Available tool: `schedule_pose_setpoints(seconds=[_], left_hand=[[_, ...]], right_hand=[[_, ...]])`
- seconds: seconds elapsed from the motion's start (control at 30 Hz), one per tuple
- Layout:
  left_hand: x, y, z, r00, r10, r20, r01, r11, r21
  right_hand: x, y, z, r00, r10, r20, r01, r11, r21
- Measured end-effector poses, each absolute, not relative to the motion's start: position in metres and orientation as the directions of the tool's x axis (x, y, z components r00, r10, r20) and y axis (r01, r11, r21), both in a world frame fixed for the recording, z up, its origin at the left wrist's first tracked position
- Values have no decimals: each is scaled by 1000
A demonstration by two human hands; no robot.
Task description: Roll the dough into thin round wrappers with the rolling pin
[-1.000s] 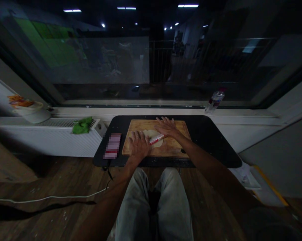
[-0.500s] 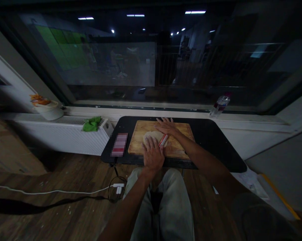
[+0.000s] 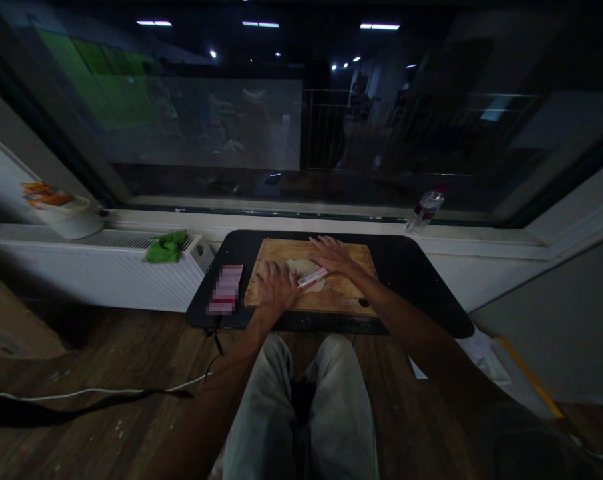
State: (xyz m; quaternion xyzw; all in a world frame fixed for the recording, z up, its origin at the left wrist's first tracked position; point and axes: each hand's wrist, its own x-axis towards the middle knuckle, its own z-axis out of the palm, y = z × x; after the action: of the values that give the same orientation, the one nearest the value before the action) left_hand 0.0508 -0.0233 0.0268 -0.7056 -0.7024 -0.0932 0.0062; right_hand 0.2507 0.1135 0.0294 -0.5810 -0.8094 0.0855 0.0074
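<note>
A flattened round of dough [image 3: 297, 268] lies on a wooden cutting board [image 3: 349, 300]. Across it, at a slant, lies a slim red-and-white printed stick or tube [image 3: 312, 277]. My left hand [image 3: 277, 285] rests at the tube's near left end, its fingers stretched forward over the dough's left edge and the board. At the far right end, my right hand [image 3: 332, 255] presses down with fingers spread. Both palms hide the tube's ends, and neither hand's fingers wrap round it.
A black folding table [image 3: 421, 287] carries the board, with a blurred-out phone-like item [image 3: 225, 290] on the left. On the sill stands a water bottle [image 3: 425, 209]. A green cloth [image 3: 166, 247] and a white tub [image 3: 71, 219] sit on the radiator. A white cable [image 3: 96, 392] crosses the floor.
My left hand has moved left and a little away from me, turning the tube to a flatter slant across the dough. My right hand stays near the board's far edge. The view has shifted slightly right.
</note>
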Motion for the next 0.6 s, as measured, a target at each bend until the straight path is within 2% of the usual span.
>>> schedule_pose_setpoints(seconds=[0.2,0.33,0.47,0.6], left_hand=[[31,9,35,-18,990,139,996,6,92],[22,40,36,-53,992,117,995,43,88],[18,64,37,-22,999,29,993,18,117],[17,73,40,31,999,-20,993,-28,118]], right_hand=[[259,114,16,-382,922,-62,916,370,-154],[256,108,10,-275,955,-113,951,252,-181],[253,96,5,-121,988,-95,977,102,-188],[252,75,3,-98,990,-106,987,83,-137]])
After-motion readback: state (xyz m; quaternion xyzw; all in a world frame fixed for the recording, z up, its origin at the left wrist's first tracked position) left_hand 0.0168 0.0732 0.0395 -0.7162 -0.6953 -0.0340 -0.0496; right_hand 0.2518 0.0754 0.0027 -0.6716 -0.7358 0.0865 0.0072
